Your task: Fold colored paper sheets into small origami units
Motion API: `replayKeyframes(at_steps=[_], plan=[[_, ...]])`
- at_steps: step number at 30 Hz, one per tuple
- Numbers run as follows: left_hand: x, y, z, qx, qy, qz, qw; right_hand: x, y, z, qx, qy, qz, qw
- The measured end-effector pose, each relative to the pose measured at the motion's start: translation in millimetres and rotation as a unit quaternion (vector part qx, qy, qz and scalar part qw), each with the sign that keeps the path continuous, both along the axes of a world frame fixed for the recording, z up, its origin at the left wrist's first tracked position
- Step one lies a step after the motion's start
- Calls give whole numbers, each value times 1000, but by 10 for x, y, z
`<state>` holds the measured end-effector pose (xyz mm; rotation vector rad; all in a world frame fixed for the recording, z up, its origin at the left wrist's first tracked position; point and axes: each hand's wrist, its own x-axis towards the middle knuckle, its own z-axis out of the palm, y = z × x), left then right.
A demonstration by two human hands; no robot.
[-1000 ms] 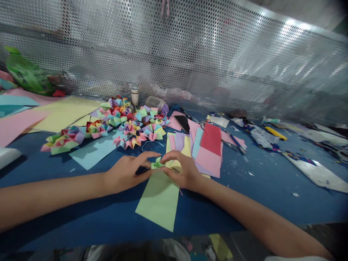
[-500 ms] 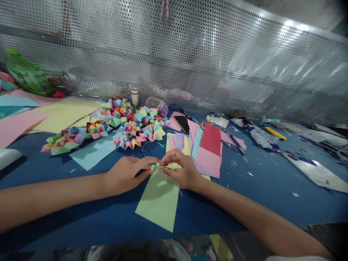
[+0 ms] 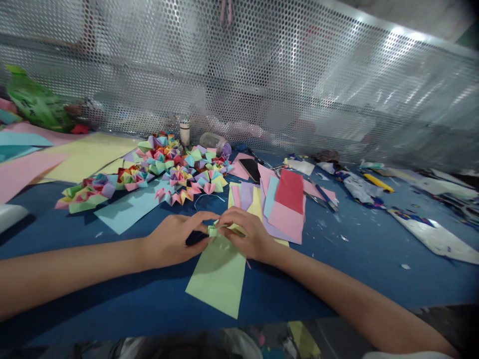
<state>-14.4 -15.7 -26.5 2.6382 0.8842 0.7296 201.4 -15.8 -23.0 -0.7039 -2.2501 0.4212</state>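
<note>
My left hand (image 3: pixel 175 239) and my right hand (image 3: pixel 247 234) meet at the middle of the blue table, fingertips close together. Between them they pinch a small folded piece of green paper (image 3: pixel 212 231). Part of that piece is hidden behind the fingers of my right hand. Beneath it a light green sheet (image 3: pixel 217 279) lies flat on the table, its upper end covered by my hands. Just beyond my fingers, a spread of pastel sheets (image 3: pixel 286 219) with a red one (image 3: pixel 290 191) on top lies to the right.
Folded multicoloured paper pieces (image 3: pixel 179 172) are heaped behind my hands, by a tipped clear jar (image 3: pixel 213 141). A phone (image 3: pixel 250 169), a cutter knife (image 3: pixel 327 198) and a yellow tool (image 3: pixel 378 182) lie rightward. A green bottle (image 3: pixel 37 102) stands left, against the perforated metal screen (image 3: pixel 239 75).
The fingers of my left hand have parted into a wider arch, and more of the folded green piece shows. My right fingers have shifted slightly leftward. The light green sheet stays put.
</note>
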Motion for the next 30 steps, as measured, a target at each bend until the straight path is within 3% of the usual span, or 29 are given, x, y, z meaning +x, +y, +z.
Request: replayKeyframes(at_steps=[8, 17, 30], plan=[[10, 25, -3, -9, 14, 13, 1000, -7, -31, 70, -14, -20, 16, 1000], [22, 15, 18, -25, 6, 17, 1000, -10, -8, 26, -50, -30, -18, 998], [3, 24, 11, -6, 12, 28, 1000, 12, 2, 36, -31, -25, 15, 999]])
